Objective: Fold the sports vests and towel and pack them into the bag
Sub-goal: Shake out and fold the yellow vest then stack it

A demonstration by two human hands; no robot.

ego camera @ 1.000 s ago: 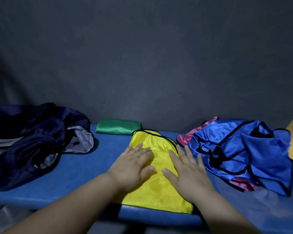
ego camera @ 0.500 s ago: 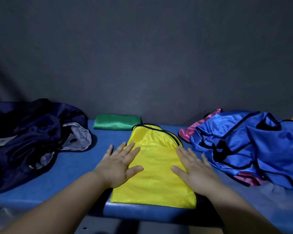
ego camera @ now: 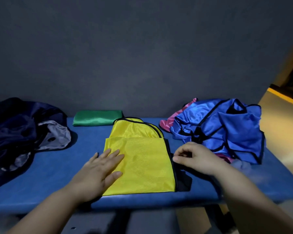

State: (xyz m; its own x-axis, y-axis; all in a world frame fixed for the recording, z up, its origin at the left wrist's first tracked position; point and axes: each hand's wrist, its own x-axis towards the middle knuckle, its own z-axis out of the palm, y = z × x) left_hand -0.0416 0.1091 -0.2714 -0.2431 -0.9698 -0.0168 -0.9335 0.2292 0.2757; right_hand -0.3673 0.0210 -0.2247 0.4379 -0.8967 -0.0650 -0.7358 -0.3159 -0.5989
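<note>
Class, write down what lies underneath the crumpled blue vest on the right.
Pink fabric pokes out from under the blue vest at its far-left and near edges. The vest covers the rest, so whether it is one garment or two cannot be told.

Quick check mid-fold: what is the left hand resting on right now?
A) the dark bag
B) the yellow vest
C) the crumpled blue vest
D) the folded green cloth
B: the left hand lies flat, fingers straight, on the left part of the yellow vest. The folded green cloth, the blue vest and the dark bag all lie apart from it.
</note>
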